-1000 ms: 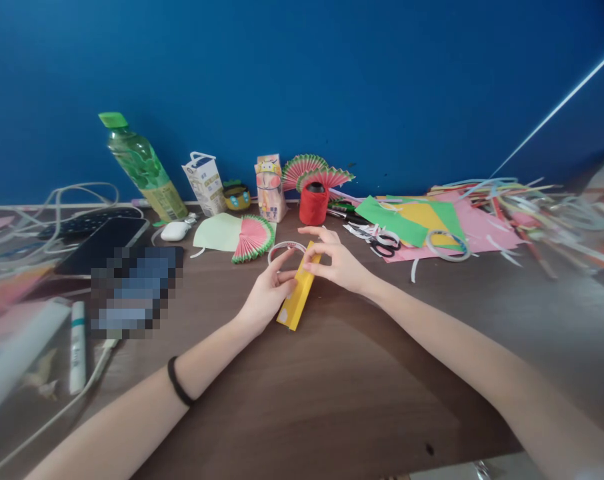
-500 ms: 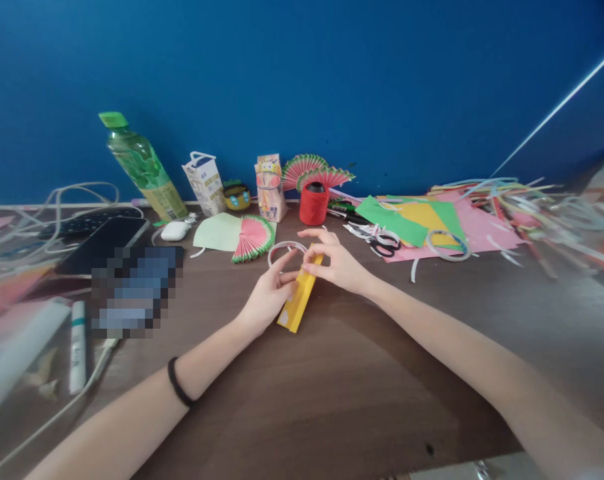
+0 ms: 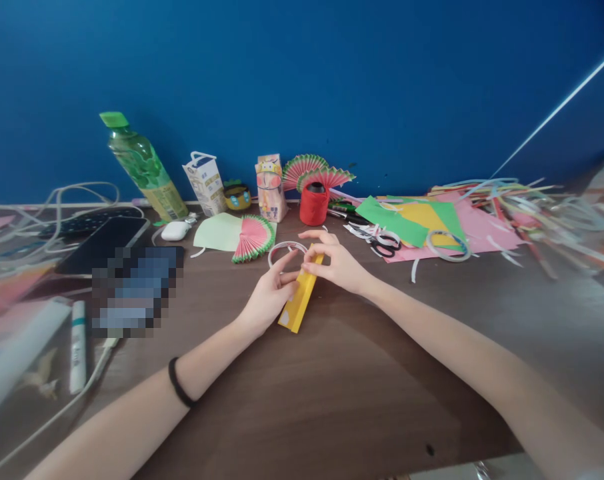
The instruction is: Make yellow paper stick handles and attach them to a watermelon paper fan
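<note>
Pinched by my right hand (image 3: 338,267), the yellow strip (image 3: 295,312) is over the desk (image 3: 357,393). My left hand (image 3: 263,301) touches its left side; I can't tell if that pinches. Looks like folding; next needs a steady press.

no legible text, blurred small print on white carton (image 3: 205,183), bottle label (image 3: 165,201), white marker (image 3: 77,350)
</note>
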`<action>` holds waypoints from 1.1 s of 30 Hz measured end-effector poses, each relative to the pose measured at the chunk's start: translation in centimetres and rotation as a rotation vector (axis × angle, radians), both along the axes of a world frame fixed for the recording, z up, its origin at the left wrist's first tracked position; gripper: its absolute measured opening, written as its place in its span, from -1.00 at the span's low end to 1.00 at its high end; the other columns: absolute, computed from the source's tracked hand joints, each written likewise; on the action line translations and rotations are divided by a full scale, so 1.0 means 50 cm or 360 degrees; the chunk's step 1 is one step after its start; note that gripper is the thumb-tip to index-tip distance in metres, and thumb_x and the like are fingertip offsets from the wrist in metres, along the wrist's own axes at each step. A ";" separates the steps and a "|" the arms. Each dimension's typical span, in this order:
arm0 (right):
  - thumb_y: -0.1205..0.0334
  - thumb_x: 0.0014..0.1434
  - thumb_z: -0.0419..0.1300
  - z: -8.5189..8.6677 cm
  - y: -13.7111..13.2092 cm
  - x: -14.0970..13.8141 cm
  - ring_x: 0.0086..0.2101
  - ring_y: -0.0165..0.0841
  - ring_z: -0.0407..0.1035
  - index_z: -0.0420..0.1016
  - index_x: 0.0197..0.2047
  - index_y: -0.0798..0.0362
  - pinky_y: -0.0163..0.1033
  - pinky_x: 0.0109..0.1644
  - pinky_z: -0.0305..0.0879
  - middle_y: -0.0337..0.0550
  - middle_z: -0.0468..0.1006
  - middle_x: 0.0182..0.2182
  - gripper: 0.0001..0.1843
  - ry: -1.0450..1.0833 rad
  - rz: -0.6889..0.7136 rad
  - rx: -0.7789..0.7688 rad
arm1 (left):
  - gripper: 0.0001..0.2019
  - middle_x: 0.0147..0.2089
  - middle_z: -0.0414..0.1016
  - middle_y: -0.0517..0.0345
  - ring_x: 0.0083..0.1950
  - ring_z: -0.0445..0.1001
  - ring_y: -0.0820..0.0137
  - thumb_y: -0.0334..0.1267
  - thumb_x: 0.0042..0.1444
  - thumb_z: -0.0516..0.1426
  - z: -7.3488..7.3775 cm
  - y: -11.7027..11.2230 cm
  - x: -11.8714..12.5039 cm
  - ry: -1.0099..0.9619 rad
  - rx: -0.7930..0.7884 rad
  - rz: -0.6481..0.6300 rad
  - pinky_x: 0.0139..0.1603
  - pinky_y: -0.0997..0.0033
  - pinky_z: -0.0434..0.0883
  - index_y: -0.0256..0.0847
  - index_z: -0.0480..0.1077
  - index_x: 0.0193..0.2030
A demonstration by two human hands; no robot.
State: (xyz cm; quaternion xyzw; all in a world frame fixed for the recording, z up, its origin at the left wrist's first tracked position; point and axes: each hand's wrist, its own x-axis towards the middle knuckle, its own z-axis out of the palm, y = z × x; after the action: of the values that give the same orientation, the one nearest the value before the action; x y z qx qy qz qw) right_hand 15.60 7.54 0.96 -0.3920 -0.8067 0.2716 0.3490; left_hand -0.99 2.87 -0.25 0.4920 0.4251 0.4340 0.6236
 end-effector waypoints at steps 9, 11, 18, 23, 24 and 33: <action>0.26 0.03 0.20 -0.004 -0.002 -0.004 0.09 -0.20 0.10 0.39 -0.49 0.04 0.07 0.17 -0.01 -0.12 0.31 0.05 -0.90 0.0016 -0.0021 0.0012 | -0.34 -0.19 0.56 0.08 -0.25 0.51 0.40 -0.43 -0.06 0.09 0.004 0.000 0.000 0.0027 -0.0012 0.0006 -0.22 0.45 0.37 -0.22 0.08 0.25; 0.27 0.03 0.20 -0.006 -0.002 -0.005 0.08 -0.21 0.12 0.39 -0.49 0.04 0.06 0.16 0.00 -0.12 0.32 0.04 -0.90 0.0019 -0.0034 0.0021 | -0.33 -0.20 0.56 0.08 -0.25 0.50 0.41 -0.43 -0.07 0.09 0.005 0.000 0.001 0.0013 -0.0022 0.0005 -0.23 0.46 0.37 -0.22 0.08 0.26; 0.28 0.02 0.20 -0.003 -0.003 -0.006 0.08 -0.20 0.11 0.39 -0.48 0.07 0.03 0.17 -0.01 -0.09 0.32 0.04 -0.91 -0.0021 -0.0041 0.0010 | -0.33 -0.18 0.56 0.07 -0.24 0.50 0.41 -0.43 -0.07 0.10 0.002 -0.001 0.000 0.0004 -0.0026 0.0016 -0.24 0.48 0.36 -0.22 0.08 0.25; 0.33 -0.02 0.22 0.001 -0.002 -0.006 0.10 -0.19 0.08 0.42 -0.48 0.06 0.03 0.19 -0.06 -0.10 0.30 0.05 -0.95 -0.0062 -0.0022 -0.0011 | -0.33 -0.16 0.56 0.07 -0.22 0.51 0.39 -0.43 -0.07 0.10 0.002 -0.001 0.000 0.0017 -0.0017 0.0015 -0.21 0.44 0.37 -0.20 0.08 0.25; 0.33 -0.02 0.23 0.001 -0.002 -0.006 0.10 -0.19 0.08 0.42 -0.48 0.06 0.03 0.20 -0.06 -0.10 0.30 0.05 -0.95 -0.0067 -0.0020 -0.0011 | -0.33 -0.15 0.56 0.07 -0.22 0.51 0.39 -0.43 -0.07 0.09 0.002 -0.001 0.000 0.0017 -0.0011 0.0016 -0.21 0.45 0.37 -0.20 0.08 0.25; 0.30 -0.06 0.26 -0.001 -0.002 -0.005 0.08 -0.19 0.12 0.37 -0.40 0.06 0.04 0.18 -0.05 -0.06 0.30 0.03 -0.86 -0.0044 -0.0029 -0.0035 | -0.33 -0.14 0.56 0.04 -0.15 0.51 0.36 -0.39 -0.05 0.09 -0.004 0.000 -0.002 0.0063 0.0018 0.0015 -0.15 0.40 0.39 -0.23 0.06 0.26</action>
State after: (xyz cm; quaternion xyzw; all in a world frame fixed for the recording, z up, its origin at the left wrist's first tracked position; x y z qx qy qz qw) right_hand 15.35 7.44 0.92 -0.4068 -0.8048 0.2719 0.3358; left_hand -1.08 2.89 -0.46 0.5020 0.4373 0.4294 0.6102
